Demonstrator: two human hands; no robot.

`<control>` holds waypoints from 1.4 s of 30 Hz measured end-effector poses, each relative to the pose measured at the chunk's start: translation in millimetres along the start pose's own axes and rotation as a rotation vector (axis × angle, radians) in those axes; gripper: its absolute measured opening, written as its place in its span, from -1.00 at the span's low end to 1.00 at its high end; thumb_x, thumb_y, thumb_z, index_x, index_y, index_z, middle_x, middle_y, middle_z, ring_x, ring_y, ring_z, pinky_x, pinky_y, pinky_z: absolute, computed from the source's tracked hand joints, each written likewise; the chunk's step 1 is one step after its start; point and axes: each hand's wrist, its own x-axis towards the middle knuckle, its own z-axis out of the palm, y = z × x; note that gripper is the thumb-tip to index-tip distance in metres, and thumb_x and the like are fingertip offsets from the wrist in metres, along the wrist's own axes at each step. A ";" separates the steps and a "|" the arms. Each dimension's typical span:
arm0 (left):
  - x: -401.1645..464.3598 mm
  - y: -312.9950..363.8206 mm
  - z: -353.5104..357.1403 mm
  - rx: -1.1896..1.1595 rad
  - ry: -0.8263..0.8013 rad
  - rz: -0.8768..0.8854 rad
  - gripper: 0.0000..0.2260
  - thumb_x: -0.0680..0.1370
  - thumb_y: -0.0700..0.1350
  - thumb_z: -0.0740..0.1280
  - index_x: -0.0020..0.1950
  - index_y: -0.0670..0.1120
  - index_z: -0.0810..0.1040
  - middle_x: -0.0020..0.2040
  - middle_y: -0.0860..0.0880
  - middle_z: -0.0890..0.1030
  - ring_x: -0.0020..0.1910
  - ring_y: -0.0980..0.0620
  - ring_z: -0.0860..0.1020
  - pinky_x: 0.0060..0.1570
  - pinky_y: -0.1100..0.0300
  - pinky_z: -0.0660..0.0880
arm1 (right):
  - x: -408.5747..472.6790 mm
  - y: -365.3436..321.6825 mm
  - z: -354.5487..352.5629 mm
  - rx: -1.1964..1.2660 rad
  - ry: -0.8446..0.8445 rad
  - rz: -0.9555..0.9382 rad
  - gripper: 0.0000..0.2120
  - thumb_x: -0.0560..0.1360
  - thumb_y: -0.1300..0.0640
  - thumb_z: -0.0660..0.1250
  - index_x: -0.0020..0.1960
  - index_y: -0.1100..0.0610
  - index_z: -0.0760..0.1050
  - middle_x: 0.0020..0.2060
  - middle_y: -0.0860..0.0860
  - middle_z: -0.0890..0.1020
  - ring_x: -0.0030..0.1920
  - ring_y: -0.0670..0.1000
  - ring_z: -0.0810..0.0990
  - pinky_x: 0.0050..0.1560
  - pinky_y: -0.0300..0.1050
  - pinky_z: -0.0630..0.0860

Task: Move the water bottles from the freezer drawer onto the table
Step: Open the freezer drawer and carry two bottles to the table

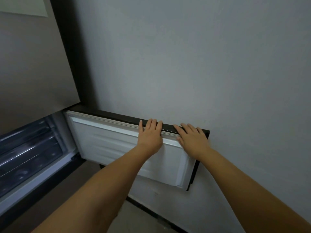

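The freezer door stands swung open against the wall, its white inner liner facing me and its dark top edge running to the right. My left hand lies flat on the liner with its fingertips over the top edge. My right hand rests beside it with straight fingers on the same dark edge. The open freezer compartment is at lower left, showing clear plastic drawer fronts with a bluish sheen. No water bottles can be made out behind the drawer fronts, and no table is in view.
The grey fridge body with a dark side strip rises at upper left. A plain grey wall fills the right side. A dark skirting strip runs along the floor below the door.
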 end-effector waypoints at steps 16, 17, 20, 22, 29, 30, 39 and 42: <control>24.4 8.0 5.4 0.058 -0.113 -0.075 -0.49 0.62 -0.09 0.05 0.55 -0.09 -0.02 0.57 -0.10 0.02 0.55 -0.09 -0.08 0.48 -0.14 -0.18 | 27.2 27.9 7.6 0.017 0.039 -0.152 -0.50 0.65 -0.01 -0.02 0.56 -0.01 -0.05 0.53 0.04 0.12 0.53 0.07 0.07 0.49 0.01 0.01; 20.9 6.2 5.4 0.040 -0.093 -0.063 -0.50 0.63 -0.07 0.05 0.55 -0.08 -0.02 0.57 -0.10 0.02 0.55 -0.09 -0.07 0.48 -0.12 -0.17 | 26.3 28.4 6.6 0.014 0.032 -0.149 -0.49 0.65 0.00 -0.02 0.56 -0.01 -0.06 0.54 0.05 0.10 0.53 0.08 0.05 0.49 0.03 0.00; -5.5 -9.0 5.5 -0.017 -0.022 -0.080 -0.49 0.62 -0.06 0.08 0.55 -0.04 0.01 0.58 -0.06 0.00 0.56 -0.06 -0.08 0.49 -0.10 -0.10 | 22.9 21.6 4.8 -0.009 0.020 -0.165 -0.46 0.64 0.10 0.03 0.56 0.04 -0.08 0.55 0.05 0.03 0.55 0.06 -0.01 0.50 0.12 -0.08; -33.0 -31.5 2.0 -0.033 0.009 -0.148 -0.46 0.58 -0.09 0.14 0.54 -0.03 0.04 0.57 -0.05 0.01 0.55 -0.05 -0.05 0.50 -0.08 -0.05 | 23.5 0.2 2.4 0.027 0.124 -0.252 -0.46 0.60 0.16 0.08 0.55 0.11 0.03 0.54 0.06 0.10 0.54 0.05 0.03 0.50 0.15 -0.10; -139.8 -141.3 -23.9 -0.323 -0.038 -0.635 -0.63 0.58 -0.12 0.15 0.39 -0.10 0.34 0.17 -0.16 0.57 0.16 -0.15 0.52 0.11 0.07 0.43 | 24.7 -154.5 15.1 0.449 0.162 -0.702 -0.70 0.49 0.28 0.22 0.19 0.16 0.53 0.12 0.10 0.58 0.15 0.13 0.52 0.20 0.02 0.41; -154.8 -157.7 -28.3 -0.351 -0.005 -0.715 -0.67 0.58 -0.14 0.16 0.34 -0.11 0.41 0.15 -0.15 0.59 0.14 -0.14 0.53 0.08 0.10 0.42 | 27.1 -177.1 24.3 0.500 0.067 -0.714 -0.70 0.51 0.27 0.20 0.20 0.16 0.53 0.14 0.10 0.58 0.15 0.13 0.52 0.18 -0.01 0.42; -233.5 -319.0 -43.7 -1.128 0.483 -1.478 -0.75 0.57 -0.41 0.10 0.19 -0.29 0.44 -0.24 -0.17 0.50 -0.31 -0.03 0.49 -0.27 0.20 0.51 | 97.6 -354.1 89.4 0.917 -0.699 -0.456 -0.75 0.52 0.34 0.15 0.12 0.22 0.52 -0.03 0.12 0.61 -0.10 0.04 0.59 -0.09 -0.15 0.52; -238.5 -362.7 -50.2 -1.253 0.746 -1.585 -0.69 0.62 -0.34 0.02 0.35 -0.29 0.32 0.00 -0.30 0.55 -0.16 -0.11 0.53 -0.16 0.14 0.51 | 124.8 -406.7 87.9 0.986 -0.829 -0.395 -0.76 0.57 0.29 0.12 0.16 0.13 0.46 0.02 0.10 0.57 -0.08 0.02 0.58 -0.16 -0.21 0.51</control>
